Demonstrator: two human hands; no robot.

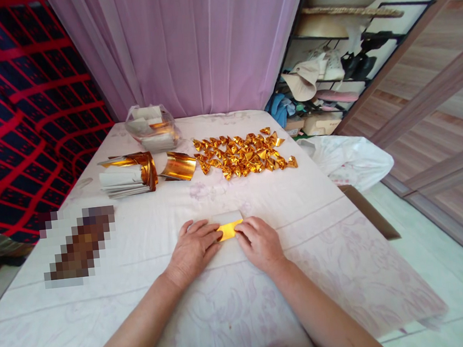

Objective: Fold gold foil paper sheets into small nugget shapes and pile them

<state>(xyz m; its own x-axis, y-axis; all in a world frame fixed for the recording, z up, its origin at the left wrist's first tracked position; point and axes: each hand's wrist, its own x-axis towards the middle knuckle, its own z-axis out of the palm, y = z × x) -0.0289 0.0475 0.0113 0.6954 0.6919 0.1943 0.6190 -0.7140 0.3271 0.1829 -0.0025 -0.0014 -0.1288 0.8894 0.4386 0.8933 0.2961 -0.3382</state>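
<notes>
My left hand (192,248) and my right hand (260,241) both press down on a small sheet of paper, white on one side and gold foil on the other (229,229), lying flat on the white floral tablecloth (237,305). The fingertips of the two hands meet over the gold strip, which shows between them. The white part of the sheet sticks out just beyond my fingers. Most of the sheet is hidden under my hands.
A heap of several folded gold paper pieces (243,154) lies further back. To its left are a curled gold sheet (179,166), a stack of white and gold sheets (126,176) and a clear plastic bag of paper (151,128). A blurred-out object (79,244) lies at left. A white bag (348,161) hangs off the right edge.
</notes>
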